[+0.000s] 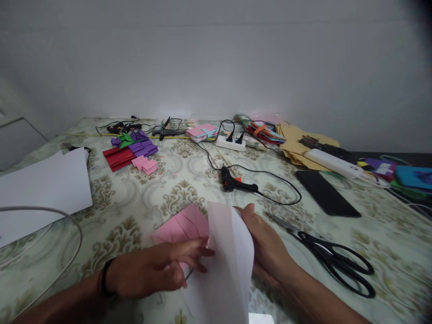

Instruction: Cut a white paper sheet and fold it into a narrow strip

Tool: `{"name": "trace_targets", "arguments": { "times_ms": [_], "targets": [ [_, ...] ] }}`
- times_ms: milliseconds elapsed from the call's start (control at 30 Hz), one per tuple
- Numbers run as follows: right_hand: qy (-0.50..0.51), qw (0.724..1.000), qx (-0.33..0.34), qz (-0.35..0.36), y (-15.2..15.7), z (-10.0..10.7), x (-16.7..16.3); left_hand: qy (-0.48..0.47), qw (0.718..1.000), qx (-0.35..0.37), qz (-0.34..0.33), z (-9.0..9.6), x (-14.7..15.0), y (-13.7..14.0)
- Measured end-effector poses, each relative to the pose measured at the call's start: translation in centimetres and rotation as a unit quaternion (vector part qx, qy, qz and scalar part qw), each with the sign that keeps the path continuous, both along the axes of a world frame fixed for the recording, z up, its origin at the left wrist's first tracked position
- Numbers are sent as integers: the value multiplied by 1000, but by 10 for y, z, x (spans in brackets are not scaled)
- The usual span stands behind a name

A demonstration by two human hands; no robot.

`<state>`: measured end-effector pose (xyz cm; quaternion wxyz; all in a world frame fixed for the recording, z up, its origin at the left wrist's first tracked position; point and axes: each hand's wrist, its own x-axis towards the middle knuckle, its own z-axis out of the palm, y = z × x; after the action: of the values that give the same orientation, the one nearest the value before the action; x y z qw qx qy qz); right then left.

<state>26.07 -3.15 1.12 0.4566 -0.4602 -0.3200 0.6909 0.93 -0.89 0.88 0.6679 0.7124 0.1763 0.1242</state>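
White paper (224, 283) runs lengthwise toward you, clamped in your right hand (268, 243); your left hand (158, 266), grip unclear, is nearer the folded pink paper (184, 224) just ahead.

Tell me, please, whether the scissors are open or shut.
The scissors look shut: their blades lie together as one narrow strip, without a visible gap.

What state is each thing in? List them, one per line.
White paper: bent, held in the right hand
Pink paper: folded, creased
Glue gun: lying on its side
Power strip: two plugs in
Phone: lying flat, dark
Scissors: lying flat
Red papers: bundled by an orange band
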Motion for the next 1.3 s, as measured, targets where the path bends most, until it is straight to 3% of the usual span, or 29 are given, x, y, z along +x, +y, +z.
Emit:
{"name": "trace_targets", "arguments": {
  "times_ms": [133, 300, 400, 500, 600, 700, 833, 933, 1067, 1133, 1200, 1233, 1300],
  "targets": [
    [7, 999, 33, 31, 0, -8, 0, -31, 997, -44, -63, -4, 2, 2],
    [28, 995, 49, 79, -2, -19, 3, -36, 997, -31, -56, 9, 3, 5],
    [7, 993, 49, 112, -3, -21, 3, -4, 998, -63, -3, 12, 5, 2],
    [-2, 993, 31, 118, -3, -19, 2, 60, 992, -98, 53, 2, 4, 3],
    [5, 994, 20, 108, 1, -15, 4, 102, 986, -83, 108, -9, -1, 11],
    [3, 998, 22, 67, 8, -7, 12, 122, 973, -62, 184, -7, -11, 22],
    [-21, 1000, 23, 1, 23, 2, 33, 148, 931, 13, 333, 11, -27, 40],
    [-53, 998, 15, -9, 34, 1, 47, 202, 904, 60, 372, 18, -41, 55],
    [-197, 978, 39, 60, 43, -12, 57, 279, 880, 152, 352, 11, -58, 74],
    [-290, 947, 63, 121, 44, -20, 58, 325, 831, 280, 355, 1, -61, 78],
    [-357, 915, 84, 168, 43, -25, 57, 311, 781, 401, 365, -11, -57, 76],
    [-383, 901, 94, 181, 42, -27, 56, 285, 772, 444, 354, -17, -52, 73],
    [-425, 877, 108, 198, 40, -27, 53, 241, 786, 487, 296, -28, -40, 64]
  ]
}}
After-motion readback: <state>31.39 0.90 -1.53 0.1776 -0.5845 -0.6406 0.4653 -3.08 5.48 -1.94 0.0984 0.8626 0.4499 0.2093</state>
